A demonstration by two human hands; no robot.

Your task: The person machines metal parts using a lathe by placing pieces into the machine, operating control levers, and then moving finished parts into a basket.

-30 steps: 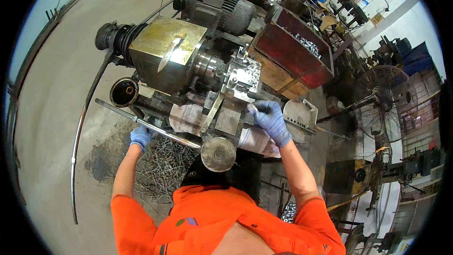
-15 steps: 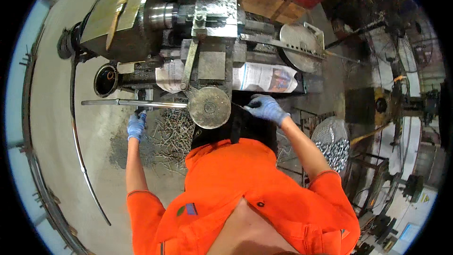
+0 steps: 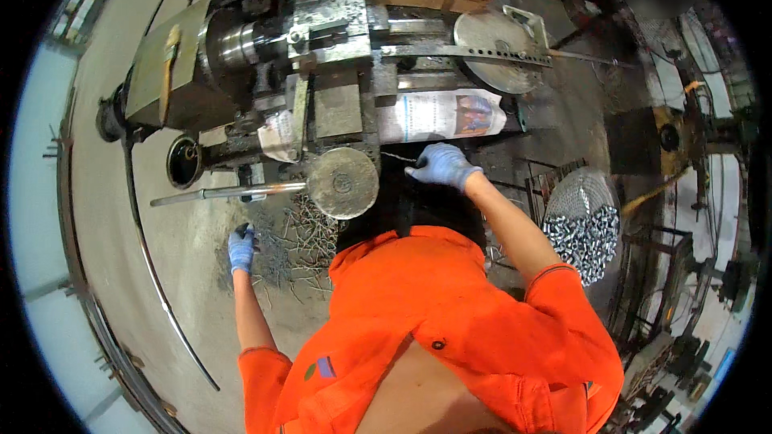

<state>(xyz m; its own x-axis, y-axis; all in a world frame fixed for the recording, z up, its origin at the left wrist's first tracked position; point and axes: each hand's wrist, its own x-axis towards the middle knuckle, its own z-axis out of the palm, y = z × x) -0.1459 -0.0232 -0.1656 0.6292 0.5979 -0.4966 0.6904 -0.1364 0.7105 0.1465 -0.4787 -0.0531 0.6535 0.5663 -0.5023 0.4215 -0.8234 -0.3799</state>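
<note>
My right hand (image 3: 442,167), in a light blue glove with dark fingertips, pinches a thin metal wire (image 3: 396,157) at the front of a lathe. The wire reaches left toward the carriage, beside the round handwheel disc (image 3: 343,183). My left hand (image 3: 241,249), gloved alike, hangs low on the left with its fingers curled; whatever is in them, if anything, is too small to make out. Below the handwheel's long bar (image 3: 229,193), a heap of metal turnings (image 3: 310,233) lies close to this hand. The tool post (image 3: 328,20) sits above on the carriage.
A wooden-handled brush (image 3: 169,72) lies on the headstock (image 3: 165,64). Newspaper (image 3: 438,116) covers part of the lathe bed. On the right stands a mesh basket (image 3: 579,189) with many small shiny metal pieces. A long thin rod (image 3: 149,281) slants down at the left.
My left hand has left the small block under the bar and dropped lower. My right hand has risen slightly, still pinching the wire. The view has shifted, with the lathe now further left.
</note>
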